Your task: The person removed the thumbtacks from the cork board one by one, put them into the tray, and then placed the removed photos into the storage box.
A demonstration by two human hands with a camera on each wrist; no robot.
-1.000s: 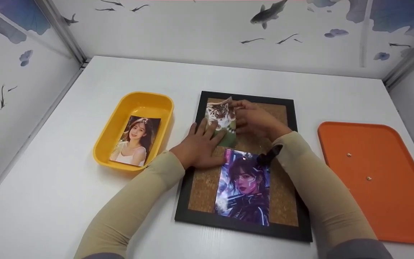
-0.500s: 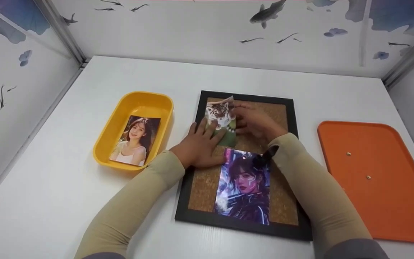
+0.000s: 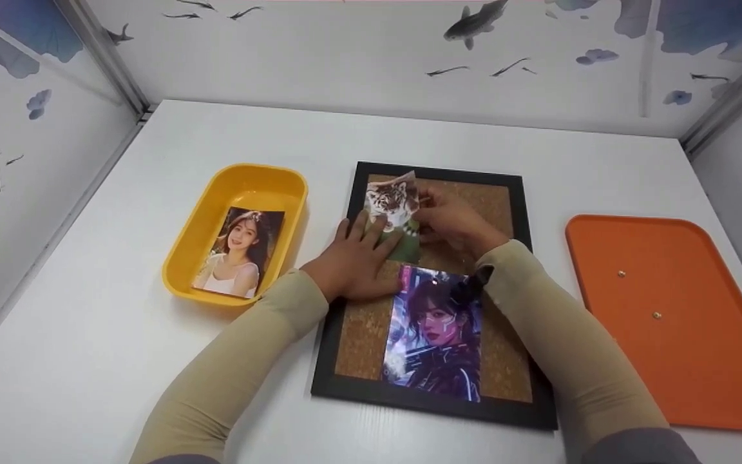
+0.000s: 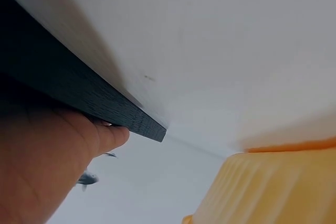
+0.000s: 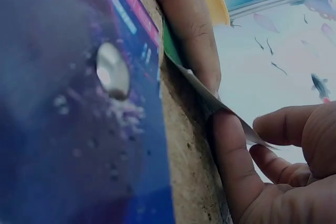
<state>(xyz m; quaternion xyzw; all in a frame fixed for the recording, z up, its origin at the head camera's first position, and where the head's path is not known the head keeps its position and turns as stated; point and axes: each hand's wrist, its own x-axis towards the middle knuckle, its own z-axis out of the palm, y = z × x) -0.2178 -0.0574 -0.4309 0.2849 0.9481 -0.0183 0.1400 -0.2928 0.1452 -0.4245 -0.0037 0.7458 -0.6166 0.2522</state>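
Observation:
In the head view, my left hand [image 3: 358,267] lies with spread fingers on the lower left of a tiger photo [image 3: 391,198], pressing it to a black-framed corkboard [image 3: 366,328]. The photo's top right corner bends up off the cork. At its right edge, my right hand [image 3: 455,222] pinches the raised card; the right wrist view shows a finger [image 5: 231,145] beneath it and the thumb on the other side. Below lies a neon-coloured portrait photo [image 3: 435,341], with a metal thumbtack [image 5: 112,71] at its top.
A yellow tray [image 3: 178,270] holding a portrait photo [image 3: 232,254] of a person in white stands left of the board. To the right, an orange tray [image 3: 686,374] carries two small thumbtacks [image 3: 657,316]. Patterned panels [image 3: 345,58] rise behind and beside the white table.
My right fingers have drawn in from the photo's top corner and curled lower along its right edge. The left hand keeps its place on the photo. The head view has shifted slightly.

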